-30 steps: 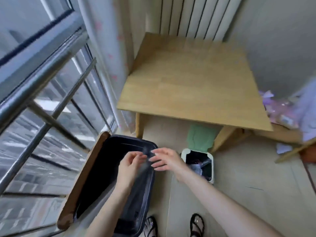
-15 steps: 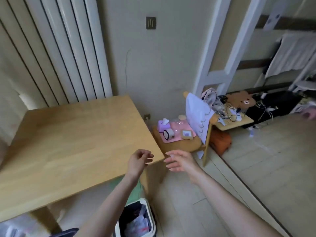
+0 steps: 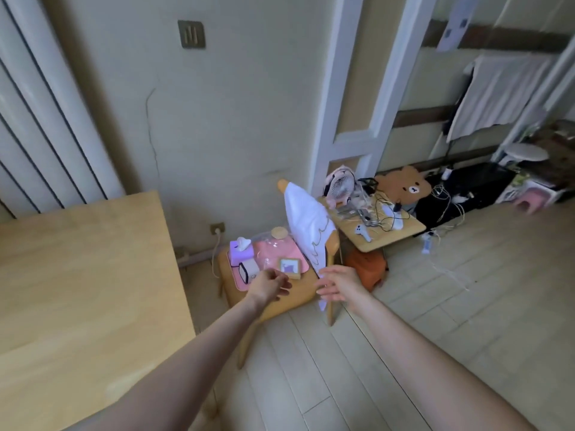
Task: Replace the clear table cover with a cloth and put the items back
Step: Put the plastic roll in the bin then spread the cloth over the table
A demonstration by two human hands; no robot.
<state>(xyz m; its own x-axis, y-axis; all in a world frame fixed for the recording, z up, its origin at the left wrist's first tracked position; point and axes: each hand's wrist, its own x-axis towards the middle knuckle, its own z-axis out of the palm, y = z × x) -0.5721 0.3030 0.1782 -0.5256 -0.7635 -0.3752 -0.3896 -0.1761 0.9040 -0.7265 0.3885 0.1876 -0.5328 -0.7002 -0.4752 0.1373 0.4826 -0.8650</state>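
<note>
The bare wooden table [image 3: 87, 275] fills the left of the view. To its right stands a wooden chair [image 3: 292, 300] with a white cloth [image 3: 308, 225] draped over its back. On the seat lie a pink mat [image 3: 280, 253], a purple tissue box [image 3: 241, 251], a small white clock [image 3: 247, 270], a clear jar with a cork lid [image 3: 279, 233] and a small framed picture [image 3: 290, 267]. My left hand [image 3: 269, 286] hovers over the seat's front, fingers loosely curled and holding nothing. My right hand [image 3: 337, 283] reaches toward the cloth's lower edge with relaxed fingers.
A low side table [image 3: 404, 233] behind the chair carries a small fan [image 3: 340, 185], cables and a controller. A bear-shaped cushion [image 3: 404, 185] leans nearby, an orange bag [image 3: 364, 265] sits under it. White ladder posts and a wall run behind. Pale floorboards spread right.
My view swung from the dark bin by the window, across the table, to the chair. Both empty hands moved forward toward the chair seat and cloth.
</note>
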